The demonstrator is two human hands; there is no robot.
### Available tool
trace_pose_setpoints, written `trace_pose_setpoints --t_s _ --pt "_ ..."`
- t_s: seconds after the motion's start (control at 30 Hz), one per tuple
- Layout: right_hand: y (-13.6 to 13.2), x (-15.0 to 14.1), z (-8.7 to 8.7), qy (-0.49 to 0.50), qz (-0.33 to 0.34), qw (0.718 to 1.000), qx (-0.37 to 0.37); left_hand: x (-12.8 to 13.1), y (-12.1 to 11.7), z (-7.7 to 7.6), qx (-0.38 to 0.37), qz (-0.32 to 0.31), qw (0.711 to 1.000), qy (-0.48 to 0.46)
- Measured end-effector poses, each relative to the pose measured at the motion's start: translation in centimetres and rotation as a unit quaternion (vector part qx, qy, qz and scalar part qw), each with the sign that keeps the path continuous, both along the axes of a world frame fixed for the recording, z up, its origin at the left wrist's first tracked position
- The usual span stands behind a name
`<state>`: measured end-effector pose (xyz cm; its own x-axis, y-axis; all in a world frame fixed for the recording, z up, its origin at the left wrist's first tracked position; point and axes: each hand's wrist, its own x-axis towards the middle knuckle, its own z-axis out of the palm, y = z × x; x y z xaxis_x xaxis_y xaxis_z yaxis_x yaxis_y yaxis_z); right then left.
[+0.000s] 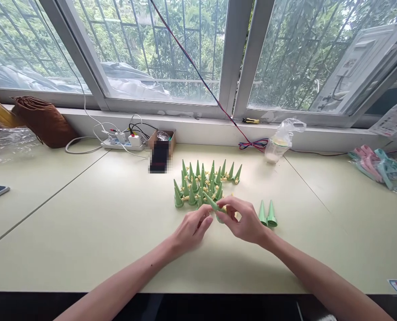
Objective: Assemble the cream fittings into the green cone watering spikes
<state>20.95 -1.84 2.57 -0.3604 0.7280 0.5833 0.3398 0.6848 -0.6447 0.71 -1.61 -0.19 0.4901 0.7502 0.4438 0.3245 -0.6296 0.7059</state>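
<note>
**Green cone held between both hands over the table**

Head view: 1 green cone lies between the 2 hands, just above the pale table and just in front of the main cluster of cones. Its long axis runs on a slant, the pointed tip up and to the left toward the cluster, the wide end down and to the right, inside the right hand. The right hand has its thumb and fingers closed around that wide end, so its grip is clamped on the cone. The left hand comes in from the lower left, and its fingertips are pinched together at the underside of the cone, near the middle; whether they press on the cone itself or on a small part fitted to it is hard to tell, since the fingers cover the spot. The right hand is nearer the base, the left nearer the tip.

The cone is matte light green plastic, slim and smooth, tapering to a sharp point. Those in the cluster stand upright, with small yellow pieces showing among them. A pair of upright cones stands apart, just right of the right hand.
</note>
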Motion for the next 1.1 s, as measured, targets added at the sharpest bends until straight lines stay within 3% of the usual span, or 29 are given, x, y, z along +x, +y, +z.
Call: trace_pose_setpoints --t_s 0.23,0.37,0.53,0.7,0.83,1.1 --pt "-0.5 -0.2 -2.6 0.014 0.047 0.998 -0.035 0.5 -0.2 0.6 -0.123 0.026 0.99 -0.056" --pt "0.0 0.5 -2.8 -0.012 -0.032 0.999 -0.006 0.8 -0.2 0.8 -0.149 0.038 0.985 -0.077" --pt "2.0 2.6 -2.0 -0.064 -0.184 0.981 0.02 0.6 -0.1 0.5 -0.079 0.061 0.994 -0.039" --pt "3.8 4.0 -1.3 -0.186 -0.258 0.948 -0.008 0.5 0.0 0.1 0.06 0.081 0.995 0.021" --pt "4.5 4.3 -1.8 -0.246 -0.243 0.937 -0.043 0.5 0.1 0.1 0.105 0.087 0.99 0.047" --pt "5.2 4.2 -2.9 -0.31 -0.185 0.93 -0.065 0.4 0.4 0.2 0.045 0.058 0.996 0.053"
